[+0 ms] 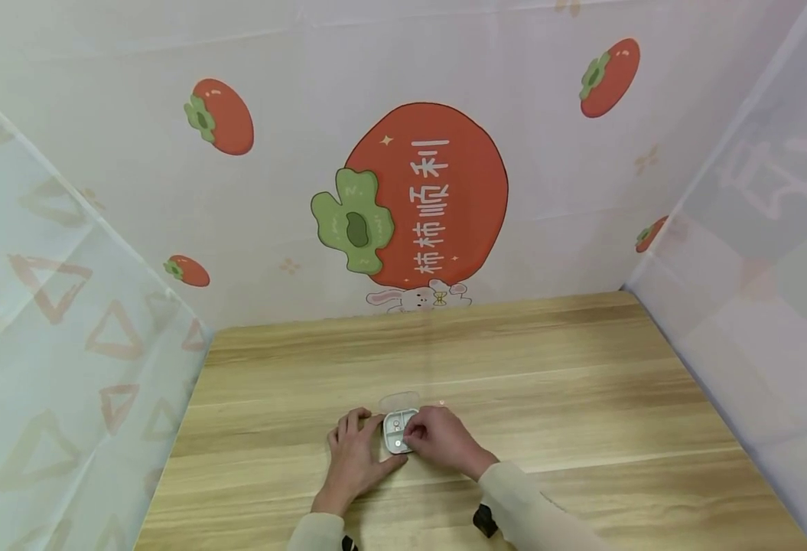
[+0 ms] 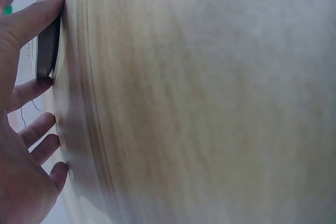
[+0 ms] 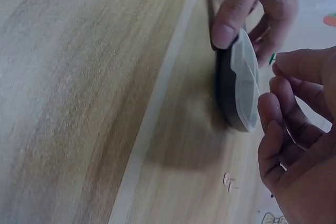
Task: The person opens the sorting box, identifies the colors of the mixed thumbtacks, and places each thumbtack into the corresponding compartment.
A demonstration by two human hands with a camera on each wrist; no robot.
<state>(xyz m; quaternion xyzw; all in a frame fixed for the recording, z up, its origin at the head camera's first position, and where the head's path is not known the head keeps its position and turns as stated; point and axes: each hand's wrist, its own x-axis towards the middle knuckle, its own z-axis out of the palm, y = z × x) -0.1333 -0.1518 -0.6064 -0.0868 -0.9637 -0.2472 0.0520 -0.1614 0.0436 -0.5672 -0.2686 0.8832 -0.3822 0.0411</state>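
A: Head view?
B: Case sits on the table, clear lid at its far edge. Your left hand braces it; your right hand is over it.
A: Left wrist?
B: Thumb and forefinger grip the case's sides; probably stiff, light, slide-prone.
A: Right wrist?
B: Your fingertips pinch a green pin above the case; likely hard, easily dropped, best held by its head. Pink pins lie nearby; your left hand crowds one end.
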